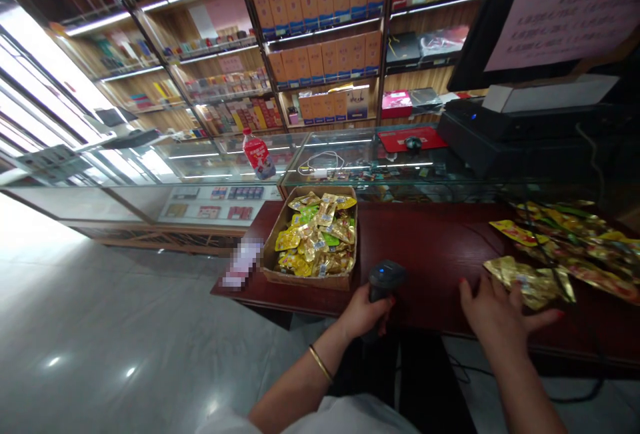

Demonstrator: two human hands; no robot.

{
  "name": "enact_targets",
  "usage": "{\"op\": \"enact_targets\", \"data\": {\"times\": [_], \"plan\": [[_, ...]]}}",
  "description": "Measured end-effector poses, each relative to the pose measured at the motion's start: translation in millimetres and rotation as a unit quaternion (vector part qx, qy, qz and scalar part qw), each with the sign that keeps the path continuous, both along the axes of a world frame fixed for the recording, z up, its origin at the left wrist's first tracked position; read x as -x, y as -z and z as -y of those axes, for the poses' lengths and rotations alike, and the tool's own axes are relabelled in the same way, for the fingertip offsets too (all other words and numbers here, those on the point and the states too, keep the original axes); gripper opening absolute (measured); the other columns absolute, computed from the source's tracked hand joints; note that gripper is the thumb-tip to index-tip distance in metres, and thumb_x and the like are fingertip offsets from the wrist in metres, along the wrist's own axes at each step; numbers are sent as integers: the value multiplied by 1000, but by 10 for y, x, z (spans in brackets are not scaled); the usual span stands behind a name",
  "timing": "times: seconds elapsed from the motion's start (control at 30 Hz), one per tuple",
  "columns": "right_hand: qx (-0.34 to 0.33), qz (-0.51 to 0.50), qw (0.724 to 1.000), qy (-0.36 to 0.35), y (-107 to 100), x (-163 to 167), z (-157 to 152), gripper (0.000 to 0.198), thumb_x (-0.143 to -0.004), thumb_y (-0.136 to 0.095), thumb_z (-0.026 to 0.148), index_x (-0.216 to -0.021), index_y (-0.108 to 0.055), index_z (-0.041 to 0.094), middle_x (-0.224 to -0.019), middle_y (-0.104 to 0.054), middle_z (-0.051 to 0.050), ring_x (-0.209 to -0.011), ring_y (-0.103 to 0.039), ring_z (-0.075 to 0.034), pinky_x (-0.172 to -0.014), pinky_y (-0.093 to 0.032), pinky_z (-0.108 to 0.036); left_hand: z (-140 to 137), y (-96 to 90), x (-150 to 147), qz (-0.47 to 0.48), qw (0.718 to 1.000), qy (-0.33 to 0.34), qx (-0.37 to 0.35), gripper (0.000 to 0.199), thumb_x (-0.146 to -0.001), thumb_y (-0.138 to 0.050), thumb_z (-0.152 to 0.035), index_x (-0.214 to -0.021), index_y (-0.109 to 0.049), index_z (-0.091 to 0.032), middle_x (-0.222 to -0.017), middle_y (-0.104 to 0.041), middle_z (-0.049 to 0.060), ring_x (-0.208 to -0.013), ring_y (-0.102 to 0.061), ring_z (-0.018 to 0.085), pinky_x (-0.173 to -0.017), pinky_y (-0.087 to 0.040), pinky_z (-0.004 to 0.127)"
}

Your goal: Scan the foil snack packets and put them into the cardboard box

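Observation:
My left hand (364, 314) is wrapped round the handle of a dark barcode scanner (387, 275), held upright at the front edge of the brown table (415, 241). Over to the right, my right hand (497, 314) has its fingers spread, with the fingertips at a gold snack packet (530, 282); whether they press on it I cannot tell. Behind that packet lies a loose heap of gold and yellow snack packets (595, 247). Left of the scanner stands an open cardboard box (310, 279) filled with similar gold, yellow and green packets.
Behind the table runs a glass counter (200, 154) bearing a red-labelled bottle (259, 155), a white cable (323, 166) and a mouse (413, 143) on a red mat. A monitor (480, 27) stands at the right. A blurred flat item (243, 262) lies at the table's left end.

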State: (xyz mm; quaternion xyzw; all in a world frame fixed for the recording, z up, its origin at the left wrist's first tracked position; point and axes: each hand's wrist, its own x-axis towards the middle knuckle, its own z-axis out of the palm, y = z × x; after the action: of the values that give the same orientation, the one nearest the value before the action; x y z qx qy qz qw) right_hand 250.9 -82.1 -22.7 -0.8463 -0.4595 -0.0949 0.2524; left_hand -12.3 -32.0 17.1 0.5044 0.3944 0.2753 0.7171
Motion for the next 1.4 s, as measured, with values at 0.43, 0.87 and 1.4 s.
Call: {"op": "enact_targets", "data": {"times": [0.43,0.87,1.4], "plan": [[-2,38,999,22,-19,-43,-143,61,-101,-36,44,-147,-47,5,-147,-51,-30,-143,-38,-43,-113,-16,-73,-31,-3,26,-1,1000,19,-13,29,-77,-71,-42,-82,-55,-18,-53,-54,-7,-34,-50,10,-34,-41,20],[21,-1,991,-132,-162,117,-675,56,-90,-57,28,-144,-48,16,-122,-68,-19,-122,-57,-37,-114,-23,-67,-31,-22,18,3,1000,11,-3,37,-74,-75,-48,-83,-55,-18,-52,-54,-7,-33,-49,9,-33,-40,18],[-149,-377,900,-158,-72,305,-723,57,-91,-39,39,-141,-59,22,-143,-61,-10,-134,-54,-29,-115,-39,-44,-12,-104,36,7,999,34,-12,35,-75,-73,-48,-78,-56,-18,-52,-53,-6,-34,-49,9,-34,-38,20]]}}
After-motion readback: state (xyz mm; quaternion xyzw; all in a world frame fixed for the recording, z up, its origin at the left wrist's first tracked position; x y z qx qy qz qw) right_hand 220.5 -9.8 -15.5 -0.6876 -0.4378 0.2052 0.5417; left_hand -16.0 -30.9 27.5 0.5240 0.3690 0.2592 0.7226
